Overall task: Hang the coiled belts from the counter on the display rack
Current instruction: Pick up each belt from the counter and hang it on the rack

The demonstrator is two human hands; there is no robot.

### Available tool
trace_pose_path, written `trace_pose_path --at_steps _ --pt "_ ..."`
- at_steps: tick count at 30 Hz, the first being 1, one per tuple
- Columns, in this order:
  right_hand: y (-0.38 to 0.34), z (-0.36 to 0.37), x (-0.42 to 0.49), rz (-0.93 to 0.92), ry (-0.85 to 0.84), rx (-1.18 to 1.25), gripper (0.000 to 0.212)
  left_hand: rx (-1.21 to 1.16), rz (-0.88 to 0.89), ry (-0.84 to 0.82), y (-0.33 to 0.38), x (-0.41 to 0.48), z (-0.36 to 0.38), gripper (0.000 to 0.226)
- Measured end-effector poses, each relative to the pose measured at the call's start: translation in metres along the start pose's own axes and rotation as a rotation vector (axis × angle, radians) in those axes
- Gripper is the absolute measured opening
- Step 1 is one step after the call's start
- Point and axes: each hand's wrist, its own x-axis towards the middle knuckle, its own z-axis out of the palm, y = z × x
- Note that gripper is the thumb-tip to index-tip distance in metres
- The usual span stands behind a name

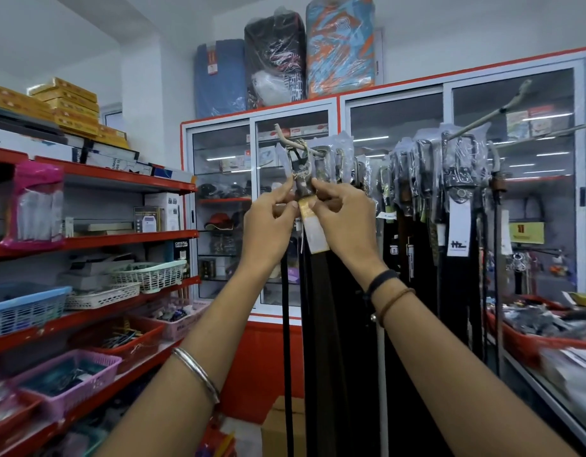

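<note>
A dark brown belt [321, 291] hangs straight down from a beige rack arm [286, 135], its metal buckle [300, 166] looped over the arm's hooked end. My left hand [272, 219] and my right hand [342, 216] both pinch the belt just below the buckle, at the gold and white tag [313, 230]. Several other belts in clear plastic sleeves [427, 192] hang from the same display rack to the right. A thin black belt [286, 341] hangs beside the one I hold. The counter's coiled belts are not visible.
Red shelves [97, 239] with baskets and boxes line the left. A glass-door cabinet [397, 133] stands behind the rack. A red tray of goods [545, 341] sits on the glass counter at right. A cardboard box [280, 427] is on the floor below.
</note>
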Motion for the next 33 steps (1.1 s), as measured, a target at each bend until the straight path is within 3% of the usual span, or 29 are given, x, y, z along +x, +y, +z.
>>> trace_pose_path --at_steps 4,7,10,15,24,33 --pt "0.003 -0.027 -0.016 -0.041 0.03 -0.006 0.029 0.02 0.059 0.092 0.005 -0.026 0.013 0.042" --pt "0.005 -0.06 -0.04 -0.152 0.089 -0.034 0.025 0.035 0.198 0.218 0.018 -0.064 0.03 0.033" --pt "0.01 -0.103 -0.069 -0.193 0.115 -0.035 0.023 -0.008 0.314 0.197 0.031 -0.106 0.056 0.028" --pt "0.031 -0.186 -0.12 -0.152 0.108 -0.151 0.019 -0.129 0.31 0.025 0.047 -0.173 0.12 0.024" --pt "0.105 -0.347 -0.219 0.144 0.163 -0.393 0.015 -0.376 0.043 -0.251 0.065 -0.286 0.261 0.019" --pt "0.197 -0.515 -0.292 0.517 0.115 -0.753 0.015 -0.334 -0.296 -0.769 0.069 -0.383 0.415 0.019"
